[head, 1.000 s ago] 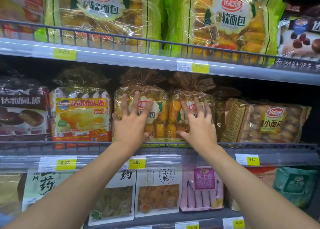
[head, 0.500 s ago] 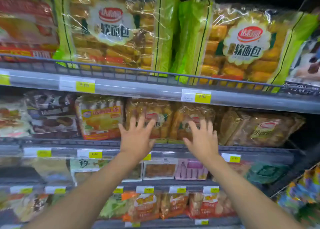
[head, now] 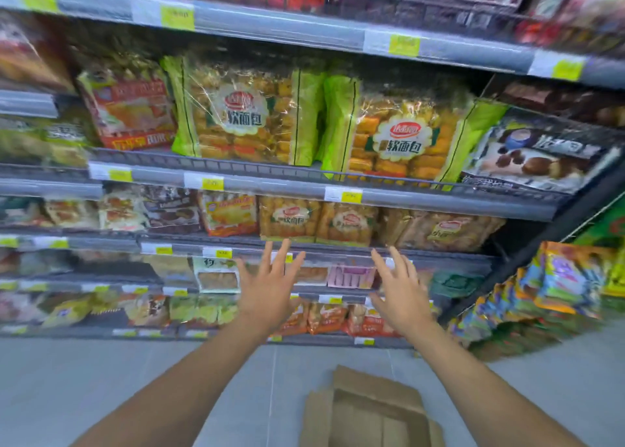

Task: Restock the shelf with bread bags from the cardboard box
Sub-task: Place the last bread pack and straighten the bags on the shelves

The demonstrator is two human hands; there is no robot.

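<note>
a second ago both palms were pressed flat on the two bread bags (head: pixel 291 221). now the left hand (head: pixel 270 287) and the right hand (head: pixel 400 292) have been drawn back and are seen below and in front of those bags, apart from them. the view has been pulled away as well, so that more shelves and the floor are shown. the bread bags are left upright and side by side, just behind the front rail of their shelf (head: pixel 439 260). from this it is judged that the pair has been placed and squared up, and that this step of the restocking is done.

the cardboard box (head: pixel 368 409) is seen on the floor well below the bread bags, with its flaps open. only part of its inside is shown and no bag can be made out there, so whether any stock is left cannot be told. if more remains, the box would be reached for next.

each grip is wide apart: the fingers are spread and straight, the palms are turned toward the bread bags, and nothing is held or touched by either hand. the big green packs (head: pixel 243 115), one shelf above the bread bags, are not touched.
</note>
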